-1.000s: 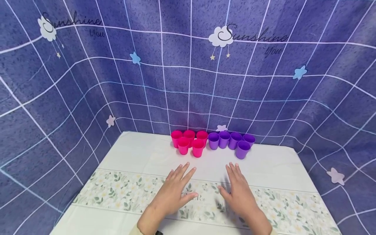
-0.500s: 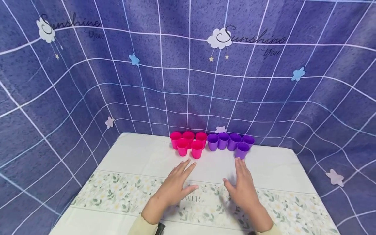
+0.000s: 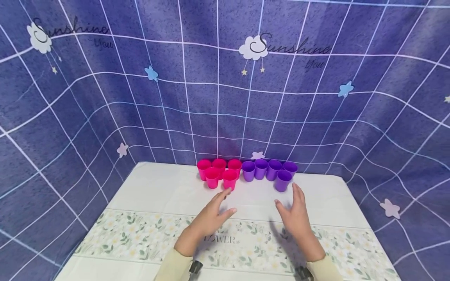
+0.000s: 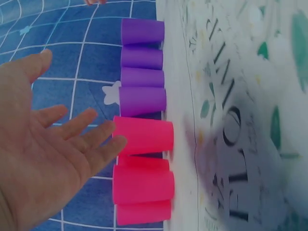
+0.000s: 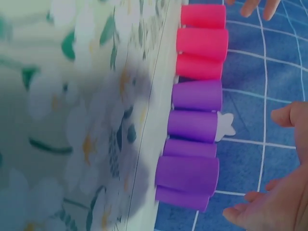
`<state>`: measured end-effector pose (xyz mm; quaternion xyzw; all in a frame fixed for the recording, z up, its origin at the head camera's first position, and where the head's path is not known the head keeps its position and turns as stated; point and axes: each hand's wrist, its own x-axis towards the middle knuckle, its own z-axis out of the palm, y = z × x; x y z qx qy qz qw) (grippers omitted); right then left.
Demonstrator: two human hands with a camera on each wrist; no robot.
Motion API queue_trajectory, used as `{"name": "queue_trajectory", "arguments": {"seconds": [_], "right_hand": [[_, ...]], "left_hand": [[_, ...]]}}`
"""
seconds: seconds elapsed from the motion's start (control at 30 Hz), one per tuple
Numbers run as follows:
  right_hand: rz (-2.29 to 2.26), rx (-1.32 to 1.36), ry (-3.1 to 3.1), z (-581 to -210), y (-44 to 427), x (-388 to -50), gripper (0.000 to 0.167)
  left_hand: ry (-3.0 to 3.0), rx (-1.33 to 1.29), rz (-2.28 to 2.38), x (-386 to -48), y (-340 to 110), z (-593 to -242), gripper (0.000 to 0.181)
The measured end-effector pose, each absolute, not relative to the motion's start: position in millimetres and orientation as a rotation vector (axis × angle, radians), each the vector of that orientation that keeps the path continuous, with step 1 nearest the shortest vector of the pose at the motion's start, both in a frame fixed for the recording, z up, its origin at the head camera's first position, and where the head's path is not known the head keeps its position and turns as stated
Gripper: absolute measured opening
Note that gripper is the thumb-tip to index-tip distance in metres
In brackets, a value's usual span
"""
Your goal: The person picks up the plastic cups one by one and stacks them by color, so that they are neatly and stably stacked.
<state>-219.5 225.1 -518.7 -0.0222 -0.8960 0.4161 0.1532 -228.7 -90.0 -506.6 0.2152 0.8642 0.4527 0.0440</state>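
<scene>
Several pink cups (image 3: 212,178) and several purple cups (image 3: 261,169) stand upright with open tops up, side by side at the back of the table. My left hand (image 3: 210,216) is spread, its fingertips in front of the front right pink cup (image 3: 229,180); whether they touch it cannot be told. In the left wrist view that hand (image 4: 53,154) shows its palm with nothing held. My right hand (image 3: 297,216) is spread and empty, just in front and to the right of the front purple cup (image 3: 283,181). The right wrist view shows part of it (image 5: 284,192).
A white table cover (image 3: 158,187) with a floral band (image 3: 123,234) lies under both hands. Directly behind the cups rises a blue grid-patterned curtain (image 3: 197,117), which also encloses the left and right sides.
Both hands have moved forward to the cups, the left towards the front pink cup, the right outward past the front purple one. The head view has shifted slightly. The cups stand as before.
</scene>
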Motion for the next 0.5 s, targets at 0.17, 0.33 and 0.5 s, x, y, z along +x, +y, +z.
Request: {"name": "queue_trajectory", "arguments": {"seconds": [0.17, 0.33, 0.5], "right_hand": [[1.207, -0.063, -2.532, -521.9, 228.8, -235.1, 0.099], [1.271, -0.100, -2.498, -528.0, 236.8, -254.5, 0.097], [1.372, -0.173, -2.496, -531.7, 245.4, -271.9, 0.095]], "left_hand": [[2.517, 0.595, 1.592, -237.4, -87.5, -510.5, 0.075], [2.359, 0.564, 1.770, -244.1, -80.9, -512.7, 0.073], [2.281, 0.556, 1.865, -248.0, -73.6, -513.7, 0.068]]}}
